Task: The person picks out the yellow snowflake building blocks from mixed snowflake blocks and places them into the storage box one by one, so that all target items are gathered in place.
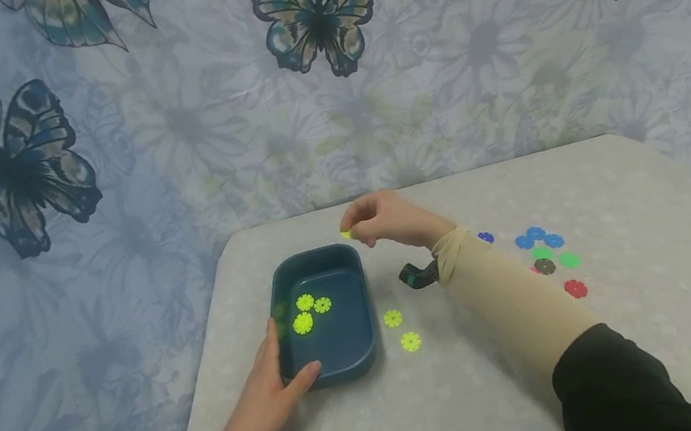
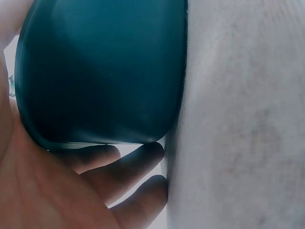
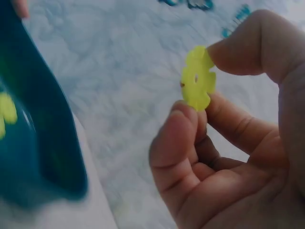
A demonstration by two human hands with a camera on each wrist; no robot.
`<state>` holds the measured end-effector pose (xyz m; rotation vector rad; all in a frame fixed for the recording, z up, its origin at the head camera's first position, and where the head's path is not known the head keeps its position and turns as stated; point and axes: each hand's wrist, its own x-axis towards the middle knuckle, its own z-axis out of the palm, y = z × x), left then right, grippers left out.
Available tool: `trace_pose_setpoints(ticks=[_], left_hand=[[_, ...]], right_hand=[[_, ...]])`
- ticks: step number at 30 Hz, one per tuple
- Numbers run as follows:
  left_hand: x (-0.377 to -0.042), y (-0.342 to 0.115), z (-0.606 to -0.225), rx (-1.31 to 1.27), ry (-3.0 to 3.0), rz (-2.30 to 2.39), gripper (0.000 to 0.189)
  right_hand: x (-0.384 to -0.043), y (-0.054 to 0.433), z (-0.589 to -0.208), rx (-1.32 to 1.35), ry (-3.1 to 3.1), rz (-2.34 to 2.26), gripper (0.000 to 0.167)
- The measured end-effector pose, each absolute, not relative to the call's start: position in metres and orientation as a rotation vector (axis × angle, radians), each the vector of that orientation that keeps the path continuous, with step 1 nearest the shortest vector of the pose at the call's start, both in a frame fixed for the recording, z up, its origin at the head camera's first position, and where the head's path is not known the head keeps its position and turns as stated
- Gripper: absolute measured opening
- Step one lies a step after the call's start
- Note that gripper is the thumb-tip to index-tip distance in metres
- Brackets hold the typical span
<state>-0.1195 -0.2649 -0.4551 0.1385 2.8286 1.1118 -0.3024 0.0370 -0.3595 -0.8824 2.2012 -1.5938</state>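
Note:
My right hand (image 1: 388, 219) is raised past the far right corner of a dark teal plastic tub (image 1: 347, 379). Between thumb and fingertips it pinches a yellow notched disc (image 3: 198, 78) with a small hole in its middle, seen tilted in the right wrist view. The left hand (image 1: 267, 406) holds the tub at its near left corner, thumb at the near rim and fingers (image 2: 128, 174) along the outer side wall. Several yellow discs (image 1: 303, 323) lie on the tub's floor. Two more yellow discs, one nearer me (image 1: 411, 342), rest on the table right of the tub.
On the right of the pale table (image 1: 477, 408) lie blue discs (image 1: 534, 234), green discs (image 1: 570, 260), a dark brown disc (image 1: 545, 266) and a red disc (image 1: 576, 289). A dark blue disc (image 1: 486, 238) is partly behind the right sleeve. Butterfly-patterned cloth (image 1: 217, 115) hangs behind and left.

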Motion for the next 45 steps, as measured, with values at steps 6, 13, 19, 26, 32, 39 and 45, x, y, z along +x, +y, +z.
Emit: trace_pose_setpoints(ticks=[6, 13, 19, 26, 32, 39, 45], left_hand=[[-0.127, -0.26, -0.454, 0.152, 2.812, 1.133, 0.114], [-0.132, -0.256, -0.452, 0.216, 2.817, 1.139, 0.111], [-0.135, -0.253, -0.45, 0.274, 2.824, 1.152, 0.109], [-0.134, -0.257, -0.445, 0.267, 2.832, 1.126, 0.109], [-0.133, -0.261, -0.445, 0.265, 2.834, 1.125, 0.108], [-0.129, -0.264, -0.451, 0.233, 2.831, 1.131, 0.109], [-0.122, -0.267, -0.457, 0.185, 2.817, 1.124, 0.11]], right_hand=[[-0.309, -0.022, -0.373, -0.935, 2.213, -1.543, 0.021], [-0.31, -0.061, -0.405, -0.917, 2.259, -1.416, 0.022], [-0.312, -0.069, -0.422, -0.869, 2.293, -1.346, 0.019], [-0.311, -0.076, -0.428, -0.954, 2.346, -1.145, 0.018], [-0.312, -0.085, -0.43, -1.068, 2.36, -0.938, 0.019], [-0.307, -0.094, -0.439, -1.098, 2.379, -0.848, 0.018], [-0.302, -0.101, -0.448, -1.13, 2.393, -0.792, 0.02]])
